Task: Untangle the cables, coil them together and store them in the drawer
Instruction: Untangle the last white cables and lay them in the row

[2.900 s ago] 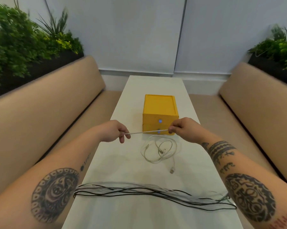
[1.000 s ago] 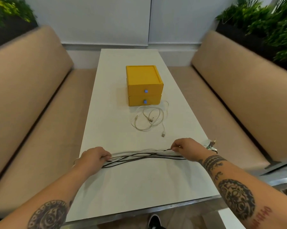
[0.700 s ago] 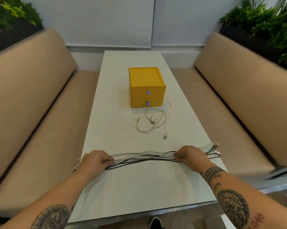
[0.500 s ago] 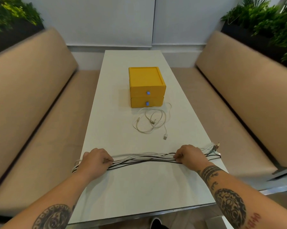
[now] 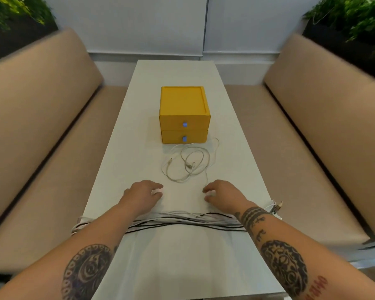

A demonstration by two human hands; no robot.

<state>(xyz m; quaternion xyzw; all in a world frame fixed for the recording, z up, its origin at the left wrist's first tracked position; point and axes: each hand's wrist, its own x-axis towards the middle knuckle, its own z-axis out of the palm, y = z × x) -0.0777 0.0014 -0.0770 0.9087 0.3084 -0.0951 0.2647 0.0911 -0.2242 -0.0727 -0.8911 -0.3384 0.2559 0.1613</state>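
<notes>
**Q:** State of the hands?
**A:** Left hand and right hand are both palm down with fingers loosely spread. Neither holds anything. Both are over the table, one to each side of its centre line and apart from each other.

**Q:** Contact with the table?
**A:** The fingertips are blurred, so contact cannot be confirmed.

**Q:** Location of the cables?
**A:** There are two groups.
- **Group one:** a bundle of white and black cables lies straight across the table from left to right, nearer than the hands. Both forearms pass over it. Its left end loops over the left table edge, and its plugs lie at the right edge.
- **Group two:** a white cable lies flat in loose overlapping loops, between the hands and the drawer unit. One strand runs near toward the right hand's fingers, and its end is hidden there.

**Q:** Drawer unit?
**A:** It is yellow with two tiers and stands on the table's centre line, far of the white cable. The upper drawer and lower drawer are both closed, and each has a blue pull. The white cable's far loop lies just beside the lower drawer front.

**Q:** Surroundings?
**A:** Tan benches run along both long sides of the table. Plants stand behind each backrest.
</notes>
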